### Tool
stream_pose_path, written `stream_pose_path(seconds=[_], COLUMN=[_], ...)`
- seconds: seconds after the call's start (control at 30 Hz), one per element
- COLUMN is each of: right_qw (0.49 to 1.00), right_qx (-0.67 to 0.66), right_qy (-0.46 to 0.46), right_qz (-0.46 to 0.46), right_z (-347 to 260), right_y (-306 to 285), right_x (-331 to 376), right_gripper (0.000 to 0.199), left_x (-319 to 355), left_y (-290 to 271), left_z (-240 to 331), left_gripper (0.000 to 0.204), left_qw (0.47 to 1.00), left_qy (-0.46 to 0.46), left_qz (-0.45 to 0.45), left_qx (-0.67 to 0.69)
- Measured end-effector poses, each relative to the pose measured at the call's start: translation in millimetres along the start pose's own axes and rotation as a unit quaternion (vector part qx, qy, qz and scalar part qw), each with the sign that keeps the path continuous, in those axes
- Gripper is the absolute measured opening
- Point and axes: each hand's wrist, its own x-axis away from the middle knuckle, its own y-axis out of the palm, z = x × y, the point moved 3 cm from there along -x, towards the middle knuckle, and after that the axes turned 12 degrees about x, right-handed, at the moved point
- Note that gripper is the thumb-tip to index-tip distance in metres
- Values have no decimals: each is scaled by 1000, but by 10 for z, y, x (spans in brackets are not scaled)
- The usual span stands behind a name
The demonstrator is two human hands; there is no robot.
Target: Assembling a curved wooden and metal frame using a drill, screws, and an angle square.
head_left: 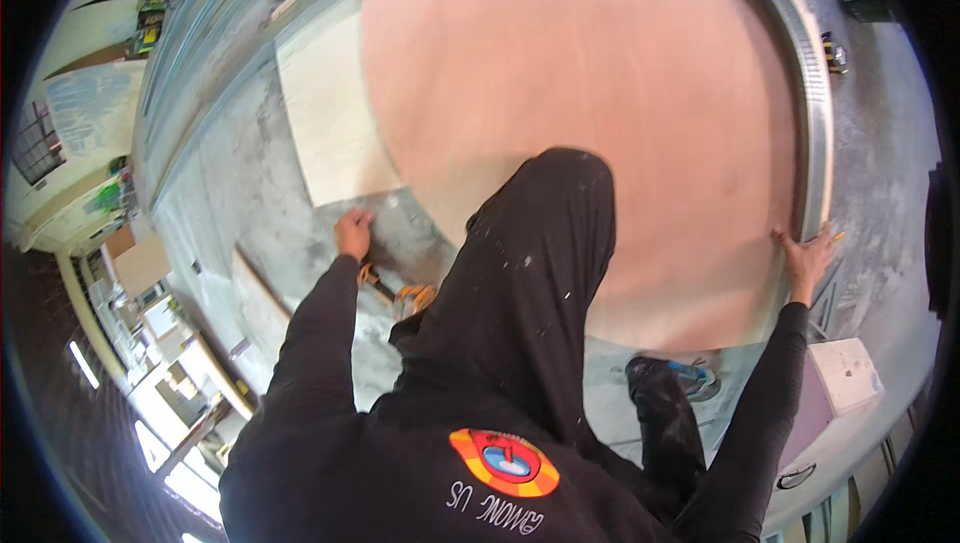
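My right hand (808,261) is closed around the near end of a long grey metal channel (812,93). This channel follows the right edge of a large reddish-brown plywood sheet (640,123). A small yellow-orange tip, perhaps a pencil, shows beside the fingers. Left of the plywood, my left hand (352,233) hangs with its fingers curled together, just off the corner of a pale rectangular board (330,113). Whatever those fingers hold, if anything, is too small to make out. My raised knee covers part of the plywood's near side.
A black-and-orange object (400,295) lies on the grey floor by my left forearm. Long metal profiles (215,53) run along the upper left. A narrow board (260,288) lies at left. Near my right elbow stands a white-topped box (845,378). Shelving and clutter fill the far left.
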Motion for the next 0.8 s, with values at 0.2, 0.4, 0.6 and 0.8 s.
stream_pose_path(seconds=[0.2, 0.4, 0.6, 0.8], right_qw=[999, 999, 998, 998], right_qx=[-31, -37, -32, -47], right_qy=[10, 35, 45, 47], right_qz=[1, -18, -10, -8], right_z=[-84, -152, -168, -212], right_y=[-80, -183, -245, -235], right_x=[93, 110, 143, 172], right_gripper=[122, 122, 119, 117], left_x=[105, 126, 51, 39], left_y=[-17, 26, 163, 124], left_z=[-113, -32, -144, -281], left_gripper=[9, 6, 4, 5], left_qw=[995, 992, 993, 991], left_qy=[-5, 44, -23, 12], left_qz=[85, 113, 101, 123], left_qx=[56, 34, 64, 47])
